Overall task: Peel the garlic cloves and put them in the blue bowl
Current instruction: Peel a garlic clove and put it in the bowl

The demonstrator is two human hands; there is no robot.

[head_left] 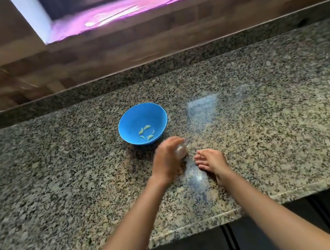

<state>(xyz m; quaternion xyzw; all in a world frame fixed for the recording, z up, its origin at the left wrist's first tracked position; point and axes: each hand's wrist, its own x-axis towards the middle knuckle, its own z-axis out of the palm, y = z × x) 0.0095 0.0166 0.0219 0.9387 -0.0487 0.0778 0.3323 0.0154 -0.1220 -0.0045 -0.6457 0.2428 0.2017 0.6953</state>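
Note:
A blue bowl (129,121) stands on the granite counter (264,111) and holds several peeled, pale garlic cloves (147,132). Just in front of the bowl, my left hand (168,159) is curled around a whitish garlic bulb (181,151), which shows only partly past my fingers and is blurred. My right hand (212,160) lies close to the right of the bulb with its fingers bent, their tips pointing at the garlic; whether it pinches anything is unclear.
A raised granite ledge (111,83) and a wooden wall run behind the counter. The counter's front edge (195,226) crosses under my forearms. A bright window (143,7) is at the top.

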